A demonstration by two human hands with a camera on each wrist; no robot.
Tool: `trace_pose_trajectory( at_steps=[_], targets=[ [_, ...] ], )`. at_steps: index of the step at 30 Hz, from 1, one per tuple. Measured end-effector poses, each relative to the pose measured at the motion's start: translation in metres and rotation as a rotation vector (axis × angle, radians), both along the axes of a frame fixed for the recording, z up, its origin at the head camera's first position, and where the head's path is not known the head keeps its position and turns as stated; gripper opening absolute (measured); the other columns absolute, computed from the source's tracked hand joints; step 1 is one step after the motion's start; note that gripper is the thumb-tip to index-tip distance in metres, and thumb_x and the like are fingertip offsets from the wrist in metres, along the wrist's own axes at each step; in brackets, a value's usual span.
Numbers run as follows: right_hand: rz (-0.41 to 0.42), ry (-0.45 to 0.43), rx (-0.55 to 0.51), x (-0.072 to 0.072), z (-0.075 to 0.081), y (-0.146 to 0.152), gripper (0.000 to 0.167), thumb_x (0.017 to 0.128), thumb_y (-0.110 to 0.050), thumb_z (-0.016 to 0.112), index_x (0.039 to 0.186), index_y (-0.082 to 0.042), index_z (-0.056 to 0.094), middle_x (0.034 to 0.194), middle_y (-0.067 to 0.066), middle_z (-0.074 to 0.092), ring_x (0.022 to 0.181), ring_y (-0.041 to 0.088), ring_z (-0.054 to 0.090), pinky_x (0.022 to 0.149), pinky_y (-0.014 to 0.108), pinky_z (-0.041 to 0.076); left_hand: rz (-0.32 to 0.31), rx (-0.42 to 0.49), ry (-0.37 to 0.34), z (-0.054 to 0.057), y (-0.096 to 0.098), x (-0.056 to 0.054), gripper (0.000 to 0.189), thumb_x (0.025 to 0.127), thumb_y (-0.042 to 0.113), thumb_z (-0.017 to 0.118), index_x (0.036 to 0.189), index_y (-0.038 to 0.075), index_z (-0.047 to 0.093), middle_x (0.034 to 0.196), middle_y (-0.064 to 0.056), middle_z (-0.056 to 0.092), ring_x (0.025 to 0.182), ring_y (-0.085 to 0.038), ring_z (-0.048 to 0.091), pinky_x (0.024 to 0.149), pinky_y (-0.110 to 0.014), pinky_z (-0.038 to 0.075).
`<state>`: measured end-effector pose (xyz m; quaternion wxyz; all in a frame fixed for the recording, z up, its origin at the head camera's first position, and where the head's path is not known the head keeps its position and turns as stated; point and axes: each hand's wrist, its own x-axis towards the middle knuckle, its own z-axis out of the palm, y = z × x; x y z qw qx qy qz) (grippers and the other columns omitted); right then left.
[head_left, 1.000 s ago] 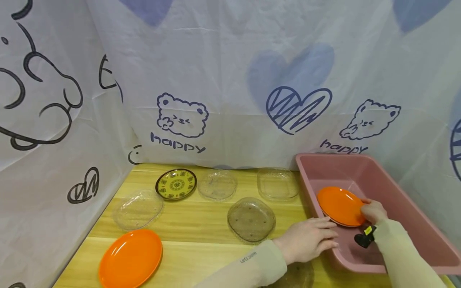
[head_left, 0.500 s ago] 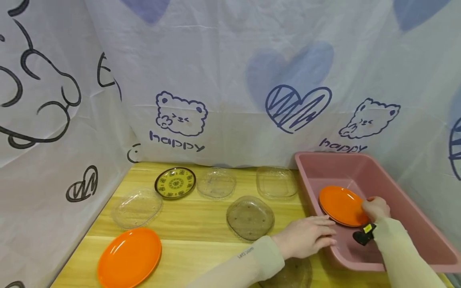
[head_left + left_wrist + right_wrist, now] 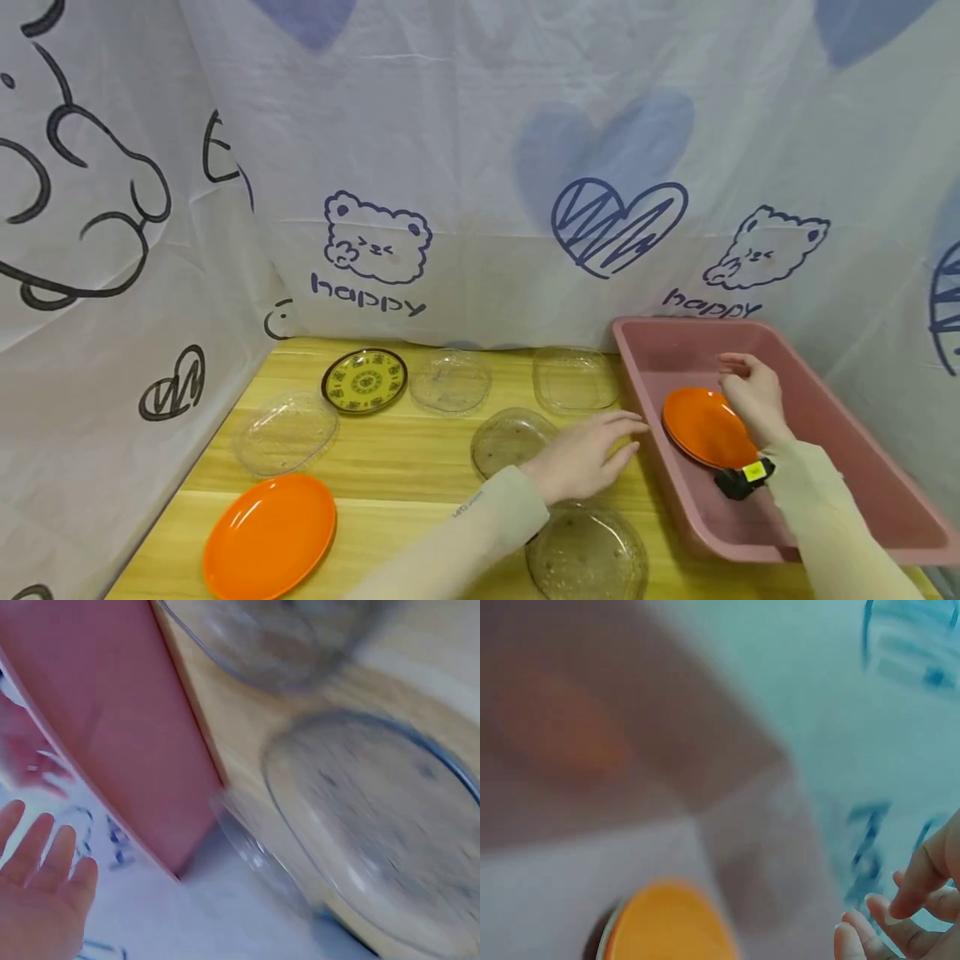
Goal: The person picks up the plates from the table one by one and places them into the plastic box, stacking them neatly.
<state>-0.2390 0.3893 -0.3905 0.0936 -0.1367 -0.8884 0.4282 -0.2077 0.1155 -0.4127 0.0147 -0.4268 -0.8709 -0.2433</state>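
Orange plates (image 3: 697,427) lie stacked on the floor of the pink tub (image 3: 862,467). Above them hovers my right hand (image 3: 756,402), fingers loosely bent and holding nothing. In the right wrist view, other rims peek out from under the top orange plate (image 3: 671,926). My left hand (image 3: 581,457) is by the tub's left wall, its fingers spread and nothing in them; its palm side faces the camera in the left wrist view. Under that hand and forearm are two smoky see-through plates: one (image 3: 504,437) is partly covered, the other (image 3: 592,554) lies nearer the front.
Another orange plate (image 3: 270,537) sits at the front left of the wooden table (image 3: 390,533). Farther back are a yellow patterned plate (image 3: 365,382) and clear plates (image 3: 450,382), (image 3: 576,380), (image 3: 287,433). A printed cloth (image 3: 480,167) hangs behind, reaching the tub's back.
My right hand has let go of the orange plate's edge and risen away from it. My left hand has come off the tub's rim, moving left and slightly back.
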Motion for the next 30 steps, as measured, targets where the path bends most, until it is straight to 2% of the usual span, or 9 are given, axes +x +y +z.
trace_pose_trajectory(
  at_steps=[4, 10, 13, 17, 21, 27, 30],
  targets=[
    [0.062, 0.114, -0.086, 0.006, 0.022, -0.033, 0.043, 0.1, -0.008, 0.04, 0.141, -0.002, 0.05, 0.134, 0.016, 0.056, 0.092, -0.004, 0.055, 0.074, 0.007, 0.052, 0.12, 0.004, -0.024, 0.0, -0.031, -0.008, 0.042, 0.108, 0.028, 0.043, 0.149, 0.018, 0.049, 0.156, 0.0, 0.048, 0.144, -0.018, 0.048, 0.122, -0.034, 0.039],
    [0.215, 0.273, -0.243, 0.022, 0.04, -0.085, 0.036, 0.1, 0.0, 0.039, 0.133, 0.003, 0.053, 0.112, -0.013, 0.061, 0.097, -0.003, 0.062, 0.084, 0.007, 0.054, 0.306, -0.012, -0.067, -0.005, -0.081, -0.026, 0.044, 0.106, 0.024, 0.049, 0.147, 0.01, 0.05, 0.152, -0.01, 0.052, 0.139, -0.028, 0.053, 0.117, -0.043, 0.045],
    [0.279, 0.294, -0.318, 0.028, 0.041, -0.11, 0.035, 0.099, 0.005, 0.039, 0.13, 0.006, 0.053, 0.105, -0.019, 0.062, 0.096, -0.001, 0.064, 0.084, 0.01, 0.056, 0.382, -0.015, -0.086, -0.01, -0.104, -0.035, 0.045, 0.105, 0.022, 0.051, 0.147, 0.005, 0.049, 0.151, -0.015, 0.051, 0.138, -0.034, 0.052, 0.117, -0.047, 0.045],
    [0.332, 0.273, -0.441, 0.032, 0.036, -0.14, 0.03, 0.099, 0.007, 0.042, 0.125, 0.006, 0.056, 0.1, -0.017, 0.065, 0.094, 0.003, 0.066, 0.083, 0.015, 0.058, 0.497, -0.043, -0.098, -0.017, -0.134, -0.046, 0.047, 0.104, 0.022, 0.053, 0.146, 0.002, 0.049, 0.151, -0.018, 0.05, 0.138, -0.037, 0.051, 0.115, -0.05, 0.045],
    [0.373, 0.213, -0.585, 0.031, 0.026, -0.166, 0.027, 0.1, 0.006, 0.044, 0.125, 0.004, 0.055, 0.1, -0.015, 0.066, 0.097, 0.007, 0.066, 0.086, 0.019, 0.059, 0.6, -0.103, -0.104, -0.023, -0.159, -0.055, 0.048, 0.103, 0.021, 0.053, 0.146, 0.001, 0.049, 0.15, -0.019, 0.051, 0.138, -0.038, 0.051, 0.115, -0.052, 0.046],
    [0.357, 0.105, -0.797, 0.026, 0.008, -0.201, 0.029, 0.098, 0.009, 0.042, 0.126, 0.006, 0.052, 0.099, -0.006, 0.067, 0.095, 0.011, 0.068, 0.089, 0.024, 0.06, 0.662, -0.193, -0.106, -0.03, -0.191, -0.061, 0.049, 0.103, 0.02, 0.052, 0.144, -0.005, 0.048, 0.148, -0.024, 0.052, 0.137, -0.042, 0.05, 0.117, -0.053, 0.042],
    [0.357, 0.053, -0.812, 0.024, -0.001, -0.214, 0.031, 0.099, 0.007, 0.042, 0.129, 0.008, 0.051, 0.1, -0.003, 0.066, 0.094, 0.011, 0.067, 0.089, 0.025, 0.06, 0.698, -0.238, -0.128, -0.033, -0.205, -0.064, 0.05, 0.103, 0.02, 0.05, 0.145, -0.006, 0.047, 0.149, -0.025, 0.05, 0.138, -0.043, 0.049, 0.116, -0.056, 0.042]
  ],
)
